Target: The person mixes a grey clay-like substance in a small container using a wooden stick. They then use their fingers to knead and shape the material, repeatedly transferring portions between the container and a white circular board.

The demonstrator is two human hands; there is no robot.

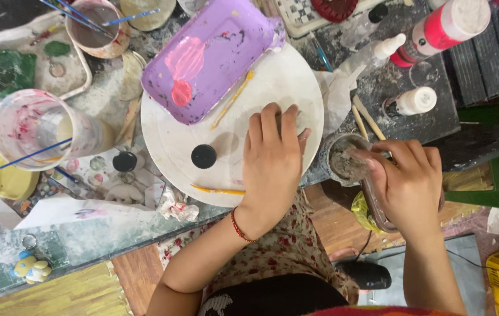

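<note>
The left hand (273, 161) lies flat and open, palm down, fingers spread on the right part of a round white turntable (167, 140) that sits on the paint-spattered counter (85, 240). The right hand (407, 181) is closed around a small grey, clay-smeared cup (343, 158) at the counter's front edge, just beside the turntable; fingertips pinch something at its rim, though what exactly is hidden. A purple tray (214, 55) with a pink paint smear rests tilted on the turntable's upper part, and a black bottle cap (204, 156) sits near the left hand's thumb side. A clear plastic cup (39, 129) holding a blue-handled brush stands well to the left, and a white squeeze bottle (413, 101) lies beyond the grey cup. The grey cup looks partly past the counter edge, so a slip of wet fingers could tip it onto the lap below. Pressing on the turntable could also spin it, sliding the tilted tray off or sweeping it against the nearby bottles.
</note>
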